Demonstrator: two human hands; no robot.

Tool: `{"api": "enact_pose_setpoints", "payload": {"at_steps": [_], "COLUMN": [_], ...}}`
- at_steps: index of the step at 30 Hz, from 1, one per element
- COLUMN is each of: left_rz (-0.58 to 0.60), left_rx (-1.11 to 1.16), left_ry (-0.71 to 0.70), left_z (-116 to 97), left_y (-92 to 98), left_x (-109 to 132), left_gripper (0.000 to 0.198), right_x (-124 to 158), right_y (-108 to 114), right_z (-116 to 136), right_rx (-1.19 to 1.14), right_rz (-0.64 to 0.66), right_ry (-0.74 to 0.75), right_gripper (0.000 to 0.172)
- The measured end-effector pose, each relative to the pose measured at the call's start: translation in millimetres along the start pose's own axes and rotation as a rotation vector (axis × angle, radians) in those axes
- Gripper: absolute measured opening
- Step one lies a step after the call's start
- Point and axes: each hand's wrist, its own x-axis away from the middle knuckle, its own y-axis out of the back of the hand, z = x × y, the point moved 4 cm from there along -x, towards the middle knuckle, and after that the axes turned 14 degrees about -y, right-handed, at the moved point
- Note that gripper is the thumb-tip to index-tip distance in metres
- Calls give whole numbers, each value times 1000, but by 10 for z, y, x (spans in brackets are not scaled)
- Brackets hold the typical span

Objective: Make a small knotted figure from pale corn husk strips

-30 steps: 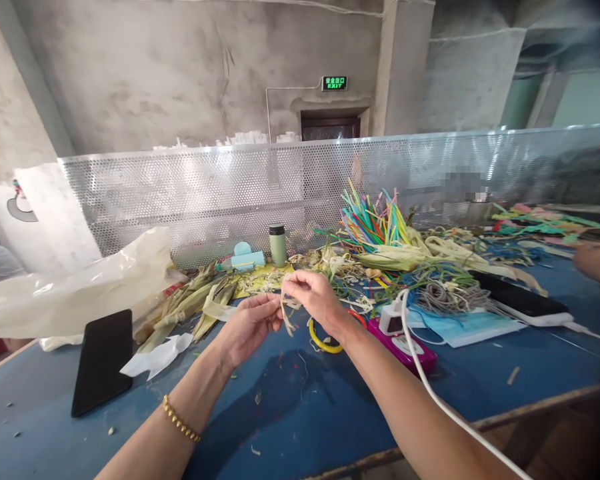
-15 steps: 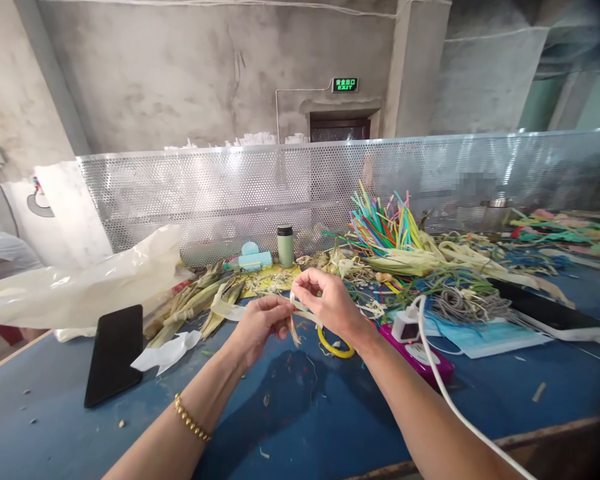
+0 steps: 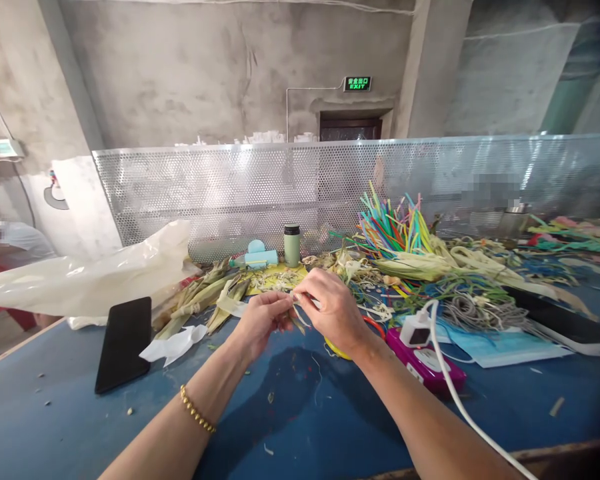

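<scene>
My left hand (image 3: pixel 263 321) is closed in a pinch at the middle of the table. Its thumb and fingers grip a thin, pale strip of dried husk (image 3: pixel 300 319), whose end hangs below the fingertips. Close against it, my right hand (image 3: pixel 331 310) pinches the same strip from the other side, and the fingertips nearly meet. The pinched part is mostly hidden by the fingers. Under my right wrist lie a yellow loop (image 3: pixel 336 350) and an orange-red loop (image 3: pixel 376 325), partly covered. A gold bead bracelet (image 3: pixel 196 410) circles my left wrist.
On the left lie a black phone (image 3: pixel 124 345), white paper (image 3: pixel 174 345) and dried husks (image 3: pixel 195 303). A green tumbler (image 3: pixel 292 247) stands behind. To the right are coloured stems (image 3: pixel 395 227), a purple power strip (image 3: pixel 430 363), a white cable (image 3: pixel 447 383) and a blue mask (image 3: pixel 513 349).
My right hand has turned over the strip and its fingers have closed in nearer to my left fingertips. Less of the strip shows. The whole view has shifted slightly to the left.
</scene>
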Motion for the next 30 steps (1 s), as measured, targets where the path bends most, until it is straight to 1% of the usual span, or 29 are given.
{"api": "enact_pose_setpoints", "payload": {"at_steps": [3, 6, 11, 17, 20, 25, 30], "left_rz": [-7, 2, 12, 93, 88, 69, 38], "left_rx": [-2, -10, 6, 89, 101, 109, 116], "left_ry": [4, -31, -53, -53, -63, -79, -66], "left_z": [1, -5, -33, -104, -109, -101, -107], "left_y": [8, 9, -1, -43, -29, -15, -12], "left_x": [0, -3, -6, -11, -20, -25, -27], "left_gripper": [20, 20, 20, 14, 14, 13, 12], "right_x": [10, 21, 40, 40, 35, 35, 34], "right_y": [-27, -44, -52, -48, -47, -59, -36], "right_z": [30, 65, 84, 21, 7, 20, 51], "right_rx": [-3, -10, 44, 88, 104, 144, 162], "right_rz": [21, 33, 43, 5, -6, 17, 12], "right_ry": [38, 85, 131, 95, 82, 77, 77], "right_gripper": [16, 16, 15, 16, 18, 20, 21]}}
